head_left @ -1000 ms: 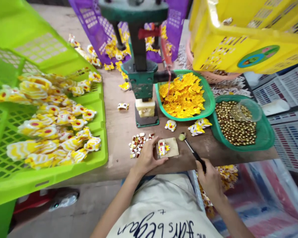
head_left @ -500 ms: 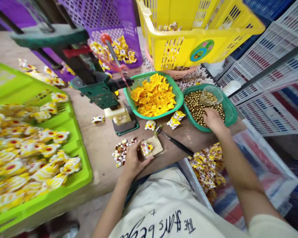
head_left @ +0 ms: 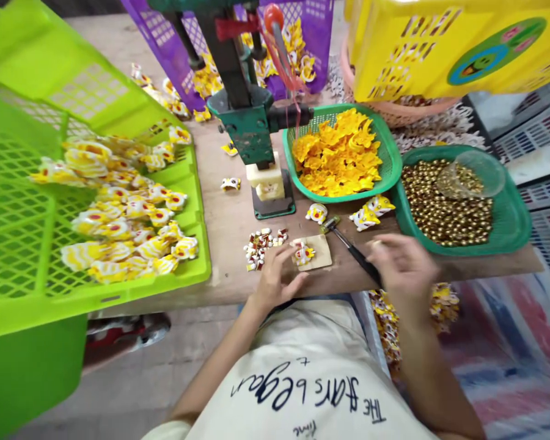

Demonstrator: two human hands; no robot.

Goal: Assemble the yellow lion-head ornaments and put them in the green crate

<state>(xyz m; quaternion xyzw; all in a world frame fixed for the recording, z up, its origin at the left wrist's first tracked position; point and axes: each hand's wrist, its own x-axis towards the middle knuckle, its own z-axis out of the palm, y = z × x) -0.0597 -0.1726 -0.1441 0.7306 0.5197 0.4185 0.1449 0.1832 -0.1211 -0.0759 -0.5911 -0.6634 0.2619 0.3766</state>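
Note:
A small white-and-yellow animal-shaped plastic piece point(head_left: 305, 252) lies on a tan block point(head_left: 321, 250). My left hand point(head_left: 277, 278) rests at its left side, thumb and fingers apart, fingertips close to the piece; whether they touch it I cannot tell. Above the hammer's point(head_left: 355, 249) black handle, my right hand point(head_left: 406, 269) is blurred by motion, its fingers pinched together. What they hold, if anything, is too small to make out. Gold beads point(head_left: 449, 208) fill much of a green basket point(head_left: 516, 229) to the right. Small white-and-red parts point(head_left: 259, 247) are heaped left of the block.
A green hand press point(head_left: 252, 125) stands behind the block. Beside it, a green basket point(head_left: 396, 165) holds yellow plastic parts point(head_left: 339, 156). The lime crate point(head_left: 201, 256) with finished-looking pieces occupies the left. Several animal pieces point(head_left: 371, 212) lie by the hammer. A yellow crate point(head_left: 407, 61) overhangs the back right.
My right hand has left the gold beads and moved back toward the block, over the hammer handle. My left hand stays by the animal piece. The camera view has shifted left.

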